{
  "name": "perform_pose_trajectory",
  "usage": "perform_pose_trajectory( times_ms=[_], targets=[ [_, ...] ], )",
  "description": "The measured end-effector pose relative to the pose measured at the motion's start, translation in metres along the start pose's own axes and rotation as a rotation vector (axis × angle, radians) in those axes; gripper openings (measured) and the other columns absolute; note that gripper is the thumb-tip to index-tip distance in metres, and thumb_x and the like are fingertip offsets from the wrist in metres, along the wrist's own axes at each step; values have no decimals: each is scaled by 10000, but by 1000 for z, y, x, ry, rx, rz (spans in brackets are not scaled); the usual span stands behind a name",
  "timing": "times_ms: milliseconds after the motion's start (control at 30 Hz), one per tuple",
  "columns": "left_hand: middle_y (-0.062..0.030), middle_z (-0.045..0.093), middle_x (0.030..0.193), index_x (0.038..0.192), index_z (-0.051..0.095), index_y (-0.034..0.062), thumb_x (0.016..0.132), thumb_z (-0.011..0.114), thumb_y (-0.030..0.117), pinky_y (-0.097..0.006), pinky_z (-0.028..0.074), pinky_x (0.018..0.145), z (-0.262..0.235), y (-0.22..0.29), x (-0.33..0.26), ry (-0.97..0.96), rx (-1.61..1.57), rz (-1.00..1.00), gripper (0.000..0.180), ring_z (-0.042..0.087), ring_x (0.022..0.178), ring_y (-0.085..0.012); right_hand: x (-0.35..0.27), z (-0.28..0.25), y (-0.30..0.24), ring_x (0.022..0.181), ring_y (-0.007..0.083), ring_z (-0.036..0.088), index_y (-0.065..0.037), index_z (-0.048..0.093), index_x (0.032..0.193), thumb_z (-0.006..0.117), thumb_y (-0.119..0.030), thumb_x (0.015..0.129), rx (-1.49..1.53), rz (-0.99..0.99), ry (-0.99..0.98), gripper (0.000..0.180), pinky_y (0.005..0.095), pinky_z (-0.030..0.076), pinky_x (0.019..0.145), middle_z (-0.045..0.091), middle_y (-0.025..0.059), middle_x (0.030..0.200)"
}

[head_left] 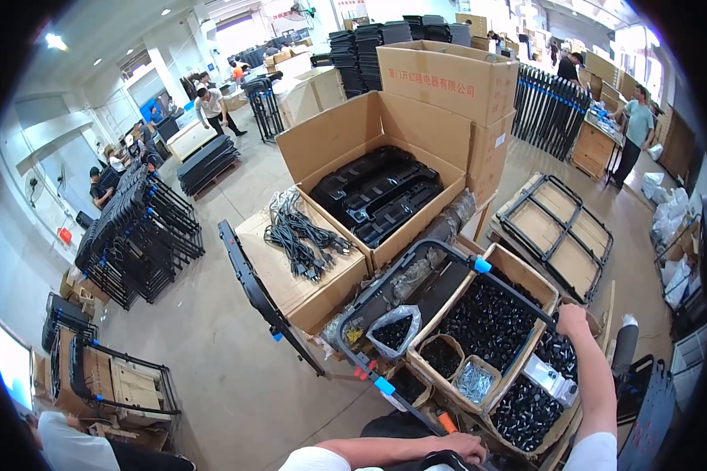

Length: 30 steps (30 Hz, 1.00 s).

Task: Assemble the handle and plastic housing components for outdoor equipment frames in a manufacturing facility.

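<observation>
2 blue bands [385, 385] mark the bent dark tube frame [428, 242]; right hand [572, 320] clamps it, left hand [467, 448] apart, grip unclear.

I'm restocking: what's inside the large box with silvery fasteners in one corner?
Mostly small black parts, plus the silvery fasteners. Lower layers and a strip beneath the black tube frame are covered.

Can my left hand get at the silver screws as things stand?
Probably yes: the silver screws sit uncovered just ahead of your left hand, though it would likely have to reach over the near box wall.
</observation>
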<state>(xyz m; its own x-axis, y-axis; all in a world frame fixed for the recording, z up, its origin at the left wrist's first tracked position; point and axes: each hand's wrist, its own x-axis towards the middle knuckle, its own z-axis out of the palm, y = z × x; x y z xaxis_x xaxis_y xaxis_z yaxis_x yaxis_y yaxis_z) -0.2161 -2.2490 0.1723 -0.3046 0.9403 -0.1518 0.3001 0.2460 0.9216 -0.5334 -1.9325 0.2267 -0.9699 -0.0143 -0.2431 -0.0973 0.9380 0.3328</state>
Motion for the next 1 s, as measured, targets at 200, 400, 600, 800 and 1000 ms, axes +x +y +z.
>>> perform_pose_trajectory(
  times_ms=[200,400,600,800,1000],
  targets=[
    [-195,548,1131,1279,560,94,937,689,156,-488,481,925,9,-15,1,79,-185,-24,371,596,1078,-399,-2,3,-1,1104,276,759,-82,816,1077,741,-217,826,-18,41,-57,294,400,614,915,784,136,1180],
    [-197,642,1059,1205,620,105,1009,585,134,-491,508,879,4,-9,1,52,-126,-22,201,644,1051,-400,6,3,5,1057,287,770,-58,804,999,712,-254,867,-55,4,-56,254,409,622,870,780,170,1169],
    [-184,721,1021,1225,646,124,1066,527,183,-511,511,861,9,-7,-2,12,-117,-24,208,688,1011,-394,-9,-23,-7,1028,313,770,-23,786,973,694,-553,895,327,210,-365,543,420,615,876,774,212,1137],
    [-157,716,1060,1186,696,121,1035,580,264,-503,518,902,-1,7,-6,-37,-120,0,238,682,1069,-368,-12,-15,-3,1078,339,753,-33,757,1158,819,-429,762,-35,13,-259,564,442,606,927,768,209,1157],
    [-180,647,980,1375,537,146,969,653,207,-508,502,850,17,-14,-5,71,-37,55,427,650,1042,-392,-15,-12,-5,1050,327,764,-52,776,1100,783,-285,797,28,58,-139,382,421,618,916,781,170,1134]
  ],
)
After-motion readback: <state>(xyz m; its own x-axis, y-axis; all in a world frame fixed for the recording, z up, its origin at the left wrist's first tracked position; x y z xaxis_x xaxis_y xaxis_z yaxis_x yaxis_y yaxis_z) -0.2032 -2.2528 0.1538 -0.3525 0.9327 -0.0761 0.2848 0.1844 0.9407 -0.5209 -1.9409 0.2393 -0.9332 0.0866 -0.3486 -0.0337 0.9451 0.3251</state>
